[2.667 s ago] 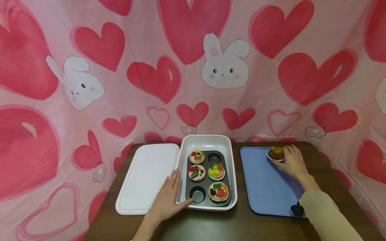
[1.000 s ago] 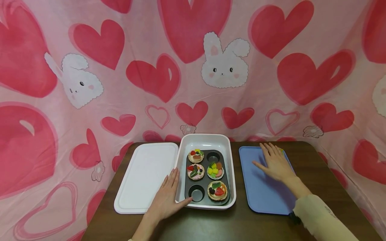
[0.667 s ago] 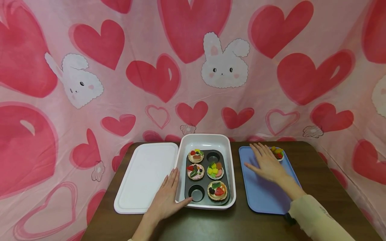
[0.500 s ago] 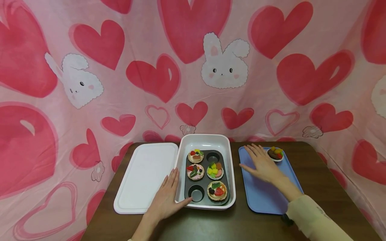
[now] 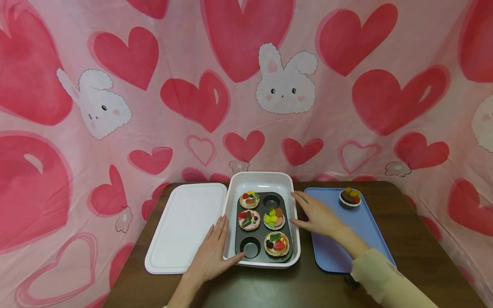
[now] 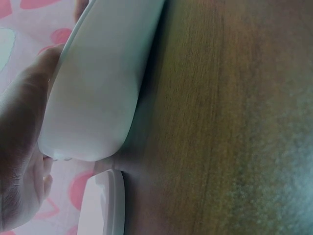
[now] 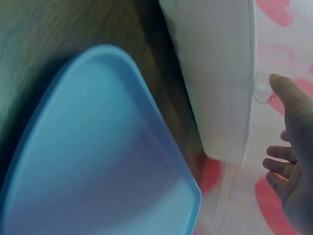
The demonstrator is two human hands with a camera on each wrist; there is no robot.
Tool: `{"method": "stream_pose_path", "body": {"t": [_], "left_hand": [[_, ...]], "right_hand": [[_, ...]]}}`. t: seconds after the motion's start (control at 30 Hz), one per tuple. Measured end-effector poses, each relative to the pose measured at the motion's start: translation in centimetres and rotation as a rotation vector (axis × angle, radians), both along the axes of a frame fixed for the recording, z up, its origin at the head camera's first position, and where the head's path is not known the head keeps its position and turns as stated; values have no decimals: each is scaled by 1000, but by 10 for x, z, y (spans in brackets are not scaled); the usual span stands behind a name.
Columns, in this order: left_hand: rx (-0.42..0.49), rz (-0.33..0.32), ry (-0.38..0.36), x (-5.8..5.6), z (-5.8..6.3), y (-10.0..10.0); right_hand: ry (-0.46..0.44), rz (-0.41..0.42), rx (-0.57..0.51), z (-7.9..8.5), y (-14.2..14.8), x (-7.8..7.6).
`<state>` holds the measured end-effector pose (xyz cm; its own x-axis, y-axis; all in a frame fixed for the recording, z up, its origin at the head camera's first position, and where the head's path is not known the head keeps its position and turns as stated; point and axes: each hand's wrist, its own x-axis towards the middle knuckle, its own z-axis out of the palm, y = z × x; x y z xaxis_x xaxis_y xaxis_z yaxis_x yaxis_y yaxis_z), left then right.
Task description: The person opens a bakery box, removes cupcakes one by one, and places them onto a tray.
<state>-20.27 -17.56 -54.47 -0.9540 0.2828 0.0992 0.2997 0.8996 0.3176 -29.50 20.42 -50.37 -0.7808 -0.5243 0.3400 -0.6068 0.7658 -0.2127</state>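
Observation:
A white rectangular tub holds a dark grey muffin tin. Several fruit-topped tarts sit in its cups, among them one with yellow pieces and one with a strawberry; the back right and front left cups are bare. My left hand rests against the tub's left wall, fingers straight, thumb over the front left corner. At the tub's right rim my right hand is spread and holds nothing; the right wrist view shows its fingers extended. A chocolate tart stands at the blue tray's back right.
Left of the tub lies a white lid-like board, close beside its wall. The blue tray lies to the right, under my right forearm. A dark wooden table carries everything, with a heart-and-rabbit curtain behind it.
My right hand has let go of the chocolate tart at the back of the blue tray and moved left to the tub's right rim. My left hand has stayed at the tub.

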Motion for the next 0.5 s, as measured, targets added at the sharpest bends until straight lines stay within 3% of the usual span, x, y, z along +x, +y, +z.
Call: {"method": "stream_pose_path", "body": {"t": [0.13,0.5], "left_hand": [[3,1,3,0,-1,0],[0,-7,3,-1,0,0]], "right_hand": [[2,47,27,-2,-10,-2],[-124,70,20,-4,-26,-5]]}}
